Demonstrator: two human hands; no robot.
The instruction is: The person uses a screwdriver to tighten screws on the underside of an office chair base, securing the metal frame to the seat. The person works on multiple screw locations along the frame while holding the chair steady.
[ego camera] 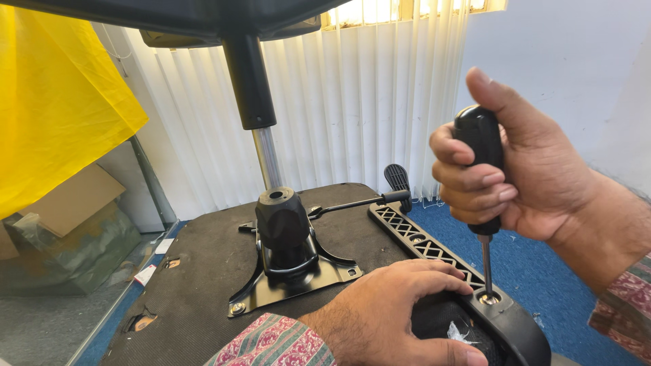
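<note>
Head view shows the right hand (515, 163) wrapped tight around the black plastic handle of a screwdriver (483, 196), thumb on top, the steel shaft standing upright with its tip in a metal-ringed screw hole (489, 297) directly under the fist. Just beside that hole, the left hand (400, 312) lies palm down with fingers spread and half curled, holding nothing but pressing on the black plastic chair armrest bracket (434, 245), which runs away from the hands along the edge of an upturned black fabric-covered chair seat (203, 285).

By the look of it, a screw is being driven to fix the armrest to the seat; the turning calls for downward pressure, a vertical shaft and a steady bracket.

Beyond the left hand, the black metal tilt mechanism plate (291, 271) with its knobbed hub and lever sits bolted at mid-seat. Farther out are a chair's gas column (261, 115), white vertical blinds (352, 102), yellow sheeting (54, 95), a cardboard box (68, 200) and blue carpet (542, 264).
</note>
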